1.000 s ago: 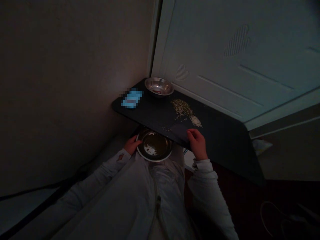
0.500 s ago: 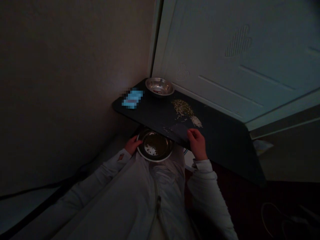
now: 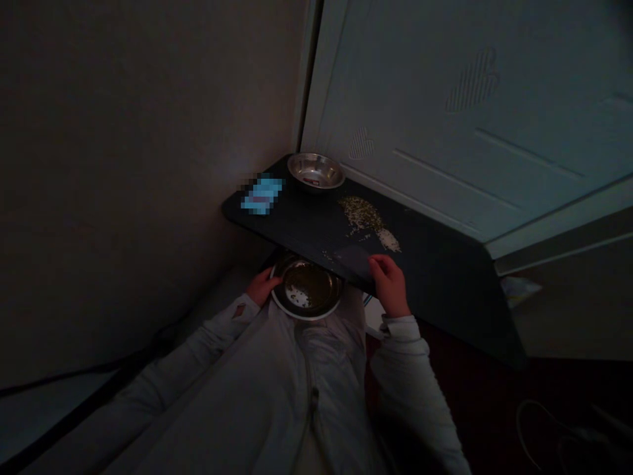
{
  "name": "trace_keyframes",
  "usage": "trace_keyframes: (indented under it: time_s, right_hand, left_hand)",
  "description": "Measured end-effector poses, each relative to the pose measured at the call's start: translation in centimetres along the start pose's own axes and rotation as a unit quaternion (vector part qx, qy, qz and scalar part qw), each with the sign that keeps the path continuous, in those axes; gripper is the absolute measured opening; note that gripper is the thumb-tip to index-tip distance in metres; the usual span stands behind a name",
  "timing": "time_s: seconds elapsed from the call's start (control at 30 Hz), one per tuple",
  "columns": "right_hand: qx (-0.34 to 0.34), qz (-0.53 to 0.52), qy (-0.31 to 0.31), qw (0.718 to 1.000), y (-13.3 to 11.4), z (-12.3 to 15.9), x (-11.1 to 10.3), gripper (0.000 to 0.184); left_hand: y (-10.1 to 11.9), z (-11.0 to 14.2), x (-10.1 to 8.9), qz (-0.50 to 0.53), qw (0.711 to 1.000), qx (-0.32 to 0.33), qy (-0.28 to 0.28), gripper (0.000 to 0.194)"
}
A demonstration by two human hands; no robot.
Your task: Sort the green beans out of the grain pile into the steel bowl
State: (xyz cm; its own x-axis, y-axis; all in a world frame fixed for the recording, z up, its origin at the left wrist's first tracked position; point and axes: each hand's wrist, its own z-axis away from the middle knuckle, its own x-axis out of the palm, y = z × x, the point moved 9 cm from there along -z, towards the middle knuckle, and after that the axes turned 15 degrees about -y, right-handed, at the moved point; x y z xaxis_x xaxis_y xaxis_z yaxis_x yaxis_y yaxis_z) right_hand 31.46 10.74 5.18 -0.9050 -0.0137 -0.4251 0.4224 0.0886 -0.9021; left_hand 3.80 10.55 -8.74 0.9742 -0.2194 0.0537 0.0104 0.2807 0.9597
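My left hand (image 3: 262,287) grips the left rim of a metal bowl (image 3: 324,312) on my lap, under the table's front edge. In that bowl lie greenish seeds and a patch of white grains (image 3: 298,297). My right hand (image 3: 390,280) pinches a thin, dark, see-through card (image 3: 353,258), held flat at the table's near edge. A few white grains lie by the card's left end. Beyond it spreads a pile of small green seeds (image 3: 363,212) mixed with white grains, and a separate heap of white grains (image 3: 389,240) sits at its lower right.
The dark table (image 3: 445,290) stands against a white door (image 3: 420,99) and a wall (image 3: 148,132). A second metal bowl (image 3: 315,173) stands at its back corner. Left of that lies a blurred bright blue rectangle (image 3: 262,195). A pale cable (image 3: 524,429) lies at lower right.
The card in my right hand has shifted very slightly left along the table edge. My left hand and the bowl on my lap look unchanged.
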Motion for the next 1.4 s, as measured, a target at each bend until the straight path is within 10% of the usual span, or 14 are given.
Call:
trace_keyframes:
  time_s: [1.4]
  right_hand:
    - [-0.017, 0.052, -0.025, 0.998, -1.0, 1.4, 1.3, 0.02]
  left_hand:
    - [-0.1, 0.1, 0.1, -0.001, 1.0, -0.006, -0.002, 0.035]
